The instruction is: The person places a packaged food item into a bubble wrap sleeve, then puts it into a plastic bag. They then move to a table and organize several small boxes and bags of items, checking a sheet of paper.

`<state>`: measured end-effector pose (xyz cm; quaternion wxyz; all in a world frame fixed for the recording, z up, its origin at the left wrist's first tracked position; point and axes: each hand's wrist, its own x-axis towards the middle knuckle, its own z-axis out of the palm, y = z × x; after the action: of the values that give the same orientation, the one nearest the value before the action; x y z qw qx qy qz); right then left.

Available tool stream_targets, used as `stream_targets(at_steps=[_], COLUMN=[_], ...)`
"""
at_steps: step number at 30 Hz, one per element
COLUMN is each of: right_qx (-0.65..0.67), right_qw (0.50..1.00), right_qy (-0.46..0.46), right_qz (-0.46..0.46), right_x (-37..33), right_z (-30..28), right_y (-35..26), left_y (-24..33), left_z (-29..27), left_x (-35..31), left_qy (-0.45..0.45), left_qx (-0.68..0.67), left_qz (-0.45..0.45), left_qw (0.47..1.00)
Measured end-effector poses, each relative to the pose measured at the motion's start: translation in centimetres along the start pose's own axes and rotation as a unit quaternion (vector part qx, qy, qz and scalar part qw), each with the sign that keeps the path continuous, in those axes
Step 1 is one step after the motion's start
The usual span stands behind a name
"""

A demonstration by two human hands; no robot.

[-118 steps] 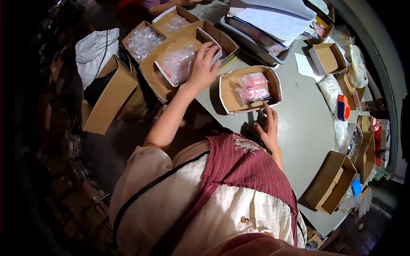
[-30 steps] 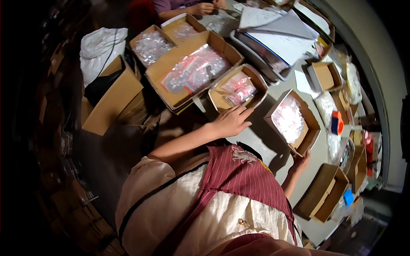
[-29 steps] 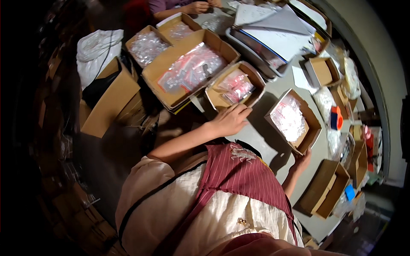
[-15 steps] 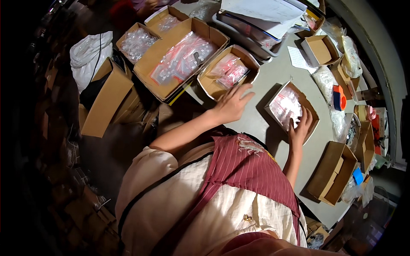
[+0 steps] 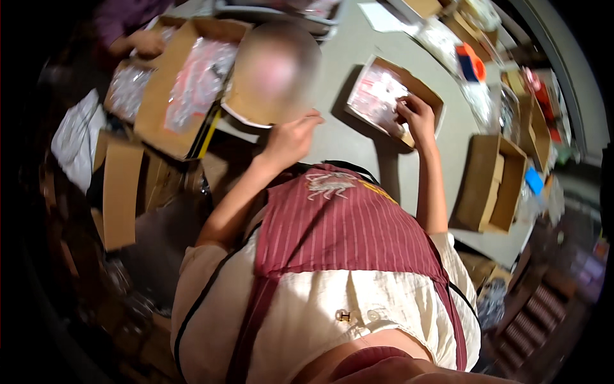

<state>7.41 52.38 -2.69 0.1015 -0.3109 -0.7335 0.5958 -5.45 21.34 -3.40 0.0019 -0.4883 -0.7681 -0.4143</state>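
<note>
My right hand (image 5: 419,120) reaches into a small cardboard box (image 5: 427,96) with white outer sides. Its fingers are bent and drawn together at the clear, red-marked plastic bags (image 5: 377,96) inside; what they pinch, if anything, is too small to make out. Left of this, my left hand (image 5: 291,139) hovers by the near rim of another cardboard box (image 5: 246,109), its fingers loosely stretched and nothing visible in them. A blurred patch covers most of that box, so its contents show only as a pinkish smear.
Farther left, a long cardboard box (image 5: 157,96) holds clear bags, and a co-worker's hand (image 5: 148,43) in a purple sleeve is beside it. An orange-and-blue tape dispenser (image 5: 470,63) and an open brown box (image 5: 511,185) lie on the right of the grey table (image 5: 358,153).
The whole view has shifted, so table items sit higher and farther left. My left hand's fingers have drawn closer together. My right hand stays in its box. A co-worker's hand now shows upper left.
</note>
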Motion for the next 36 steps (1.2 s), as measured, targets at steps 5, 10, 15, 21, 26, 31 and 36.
stream_targets(at_steps=[5, 10, 15, 21, 26, 31, 36], right_qx=[0.128, 0.157, 0.092, 0.138, 0.184, -0.269, -0.359], right_qw=[0.992, 0.986, 0.993, 0.985, 0.963, 0.909, 0.861], right_qy=[0.016, 0.033, 0.046, 0.092, 0.165, 0.216, 0.311], right_qz=[-0.007, -0.036, -0.057, -0.052, -0.110, -0.233, -0.182], right_x=[-2.3, -4.1, -5.9, -6.3, -5.0, -4.0, -4.3], right_z=[-1.4, -0.5, 2.0, 3.3, 1.7, -1.1, -3.6], right_y=[-1.4, -2.3, -4.4, -2.4, -1.5, -0.9, 0.4], left_y=[1.0, 3.8, 5.6, 5.5, 3.3, 2.5, 1.5], left_z=[0.4, 2.4, 5.2, 5.8, 6.6, 5.0, 3.8], left_x=[3.0, 8.3, 10.8, 9.9, 6.9, 5.4, 4.8], left_qy=[-0.044, -0.053, -0.083, -0.161, -0.102, -0.081, -0.046], left_qx=[-0.071, -0.134, -0.237, -0.252, -0.240, -0.222, -0.152], left_qz=[-0.020, 0.001, -0.045, -0.148, -0.162, -0.180, -0.121], left_qw=[0.996, 0.990, 0.967, 0.943, 0.952, 0.955, 0.980])
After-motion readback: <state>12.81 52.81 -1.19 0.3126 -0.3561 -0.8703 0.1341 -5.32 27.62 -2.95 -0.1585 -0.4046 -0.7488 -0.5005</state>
